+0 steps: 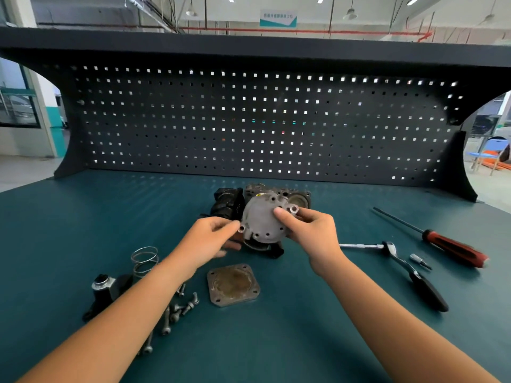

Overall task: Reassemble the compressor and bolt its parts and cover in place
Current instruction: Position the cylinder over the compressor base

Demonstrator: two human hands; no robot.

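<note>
Both hands pinch the cover [261, 221] at opposite lugs: the left hand [213, 239] holds the lower-left lug, and the right hand [307, 230] has its thumb on the face by the upper-right lug. The cover's flat round face tilts toward the camera. Its lug-to-lug axis runs from lower left to upper right, just in front of the compressor [279, 196], mid-bench. On the teal bench [276, 341] lie a screwdriver [453, 248], ratchet [406, 268], square plate [233, 284], spring [144, 259] and loose bolts [179, 308].
</note>
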